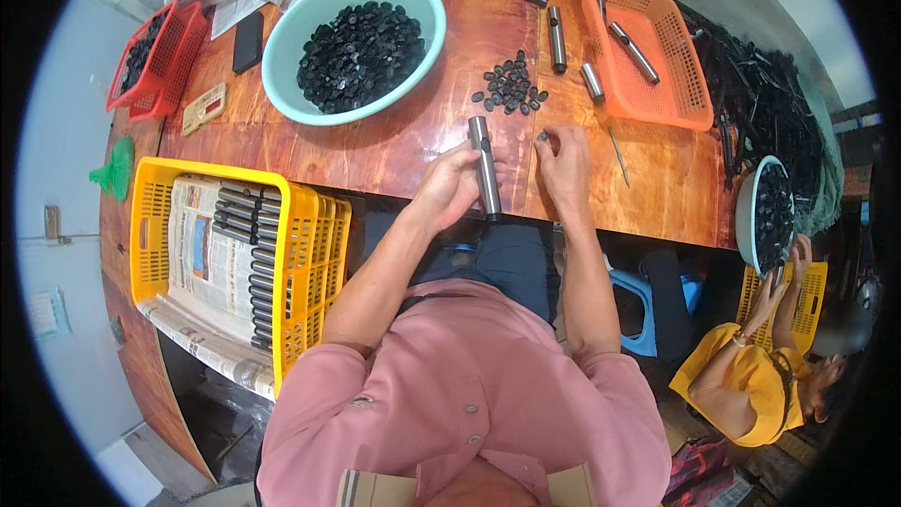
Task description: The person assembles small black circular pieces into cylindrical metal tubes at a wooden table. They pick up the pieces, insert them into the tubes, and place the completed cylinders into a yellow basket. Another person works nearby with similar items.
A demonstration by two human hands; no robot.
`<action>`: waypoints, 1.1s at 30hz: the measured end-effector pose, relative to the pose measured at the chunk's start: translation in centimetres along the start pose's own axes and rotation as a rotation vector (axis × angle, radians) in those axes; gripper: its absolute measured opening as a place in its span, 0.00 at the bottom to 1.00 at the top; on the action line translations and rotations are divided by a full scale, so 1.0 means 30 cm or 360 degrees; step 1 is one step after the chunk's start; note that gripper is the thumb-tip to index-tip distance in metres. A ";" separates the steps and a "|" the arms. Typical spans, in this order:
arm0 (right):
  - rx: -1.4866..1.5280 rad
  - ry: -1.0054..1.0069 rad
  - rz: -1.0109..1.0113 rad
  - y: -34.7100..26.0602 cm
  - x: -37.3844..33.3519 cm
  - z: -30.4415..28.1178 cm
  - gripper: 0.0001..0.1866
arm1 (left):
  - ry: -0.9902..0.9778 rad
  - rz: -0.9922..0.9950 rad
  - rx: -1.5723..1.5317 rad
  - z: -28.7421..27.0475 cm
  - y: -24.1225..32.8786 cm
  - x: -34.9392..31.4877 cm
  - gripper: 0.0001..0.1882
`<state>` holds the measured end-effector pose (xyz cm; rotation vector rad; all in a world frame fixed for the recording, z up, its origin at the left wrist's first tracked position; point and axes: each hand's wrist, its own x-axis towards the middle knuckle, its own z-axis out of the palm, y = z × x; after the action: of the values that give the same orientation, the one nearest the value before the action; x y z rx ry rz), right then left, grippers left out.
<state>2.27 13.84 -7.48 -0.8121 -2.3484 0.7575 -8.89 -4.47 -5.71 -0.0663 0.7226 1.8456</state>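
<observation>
My left hand is closed round a metal tube, silver with a dark slot along its side. The tube stands tilted over the table's front edge, its upper end away from me. To its right, my right hand is raised with thumb and fingers pinched on a small dark piece, mostly hidden by the fingertips. The two hands are apart. Just beyond them lies a loose heap of small black oval pieces. Many more such black pieces fill a light green bowl at the back left.
A yellow crate lined with newspaper holds several dark tubes at left. Right of the heap are upright and lying tubes, an orange basket and a thin pointed tool. Far right, a co-worker in yellow handles something beside another bowl.
</observation>
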 end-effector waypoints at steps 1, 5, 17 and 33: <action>0.0002 -0.0035 0.0022 0.004 0.002 -0.005 0.12 | -0.0031 0.0019 0.0030 0.009 0.000 -0.020 0.18; 0.0053 -0.0174 0.0010 -0.040 0.000 -0.051 0.12 | -0.0138 0.0111 -0.0054 0.017 -0.015 -0.065 0.20; 0.0412 -0.0255 -0.0508 -0.266 -0.107 -0.109 0.13 | -0.0298 0.0137 0.0024 0.040 -0.053 -0.097 0.24; 0.0789 -0.0142 -0.0426 -0.267 -0.175 -0.111 0.18 | -0.0164 0.0214 0.0584 0.050 -0.058 -0.148 0.21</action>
<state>4.93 6.08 -1.51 -0.2508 -2.1407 1.2038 -5.17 -7.04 -3.58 0.3199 1.0006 1.7986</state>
